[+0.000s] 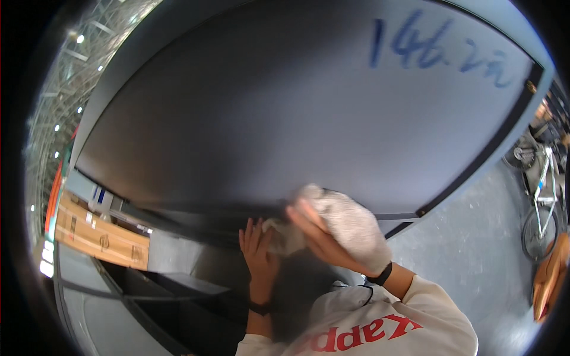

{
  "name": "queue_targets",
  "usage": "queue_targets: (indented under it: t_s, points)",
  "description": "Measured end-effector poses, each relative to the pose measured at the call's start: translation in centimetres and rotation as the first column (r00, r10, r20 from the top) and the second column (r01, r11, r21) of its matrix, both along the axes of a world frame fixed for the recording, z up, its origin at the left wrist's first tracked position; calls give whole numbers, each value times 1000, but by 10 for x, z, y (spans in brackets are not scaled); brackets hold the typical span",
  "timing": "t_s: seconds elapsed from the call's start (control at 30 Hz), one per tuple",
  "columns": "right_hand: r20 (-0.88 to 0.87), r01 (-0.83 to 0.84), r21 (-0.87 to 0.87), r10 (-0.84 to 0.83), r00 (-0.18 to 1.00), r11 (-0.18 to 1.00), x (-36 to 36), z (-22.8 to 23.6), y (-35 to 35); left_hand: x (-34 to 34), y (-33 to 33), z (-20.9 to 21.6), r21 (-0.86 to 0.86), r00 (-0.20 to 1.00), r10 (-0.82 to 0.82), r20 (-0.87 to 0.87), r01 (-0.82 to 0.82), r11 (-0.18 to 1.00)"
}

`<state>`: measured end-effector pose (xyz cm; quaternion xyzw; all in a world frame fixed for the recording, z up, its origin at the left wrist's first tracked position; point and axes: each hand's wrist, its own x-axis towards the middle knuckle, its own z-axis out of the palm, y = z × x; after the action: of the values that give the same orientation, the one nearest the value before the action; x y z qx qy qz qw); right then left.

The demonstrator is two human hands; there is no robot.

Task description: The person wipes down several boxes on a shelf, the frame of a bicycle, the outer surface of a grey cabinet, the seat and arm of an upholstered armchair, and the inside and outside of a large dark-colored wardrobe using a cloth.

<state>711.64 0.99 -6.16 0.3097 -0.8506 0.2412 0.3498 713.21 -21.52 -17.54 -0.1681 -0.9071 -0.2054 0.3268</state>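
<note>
A pale, fluffy cloth [353,228] is bunched against my right hand [317,237], whose fingers are slightly blurred and curl along its left side. Both are at the lower edge of a large dark panel [237,118] with blue handwriting in its far right corner. My left hand [256,249] is raised just left of it, fingers stretched up and apart, near the panel's lower edge. Between the hands shows a blurred whitish patch [286,236]; I cannot tell whether it is more cloth or a reflection. Dark bands circle both wrists.
A light frame with dark edging borders the panel. A long cardboard box [101,231] lies at left, above dark open compartments [178,314]. On the grey floor [460,237] at right stand a bicycle [541,202] and a brown object [549,279].
</note>
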Motion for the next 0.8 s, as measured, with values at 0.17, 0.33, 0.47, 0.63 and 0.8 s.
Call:
queue_targets:
  t_s: [0.17, 0.33, 0.47, 0.63, 0.8]
  points:
    - [439, -262, -64, 263, 859, 963, -6, -4, -56, 14, -26, -16, 280, 962, 271, -24, -254, 926]
    - [660, -242, -118, 258, 705, 963, -1, 0, -73, 27, -25, -50, 791, 978, 136, 156, -206, 576]
    - [708, -221, -171, 276, 650, 960, 4, -4, -73, 61, -47, -147, -431, 983, 163, 79, -114, 895]
    - [772, -32, -215, 190, 607, 976, 2, -10, -22, 55, 61, -108, 489, 744, -464, 481, 212, 846]
    - [902, 321, -299, 156, 403, 899, 26, -3, 58, 9, 116, -97, 579, 398, -777, 488, 518, 629]
